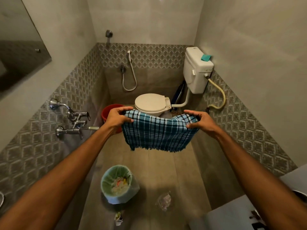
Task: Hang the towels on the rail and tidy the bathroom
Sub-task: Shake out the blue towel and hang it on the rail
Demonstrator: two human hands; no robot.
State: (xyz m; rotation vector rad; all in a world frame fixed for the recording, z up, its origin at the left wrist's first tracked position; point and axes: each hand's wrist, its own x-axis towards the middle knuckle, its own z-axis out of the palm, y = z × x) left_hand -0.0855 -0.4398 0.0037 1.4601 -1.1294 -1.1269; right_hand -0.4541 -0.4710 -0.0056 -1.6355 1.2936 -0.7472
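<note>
Blue-checked cotton towel [159,131], 1 only, was stretched in mid-air between both hands, above the floor in front of the toilet [150,102]. L hand [116,118] gripped its left top corner and R hand [201,123] its right, fingers & thumbs curled round the cloth. Long axis ran left-right, top edge sagging a bit mid-span, fringed hem hanging down. Small mark on the cistern [196,72] front was too small to read. 1 teal cloth [206,57] lay on the cistern lid. 1 red bucket [105,114] stood behind the L hand. 1 green-lined bin [114,199] w/ rubbish sat lower down, w/ 2 bits of litter [163,200] on the floor near it.
</note>
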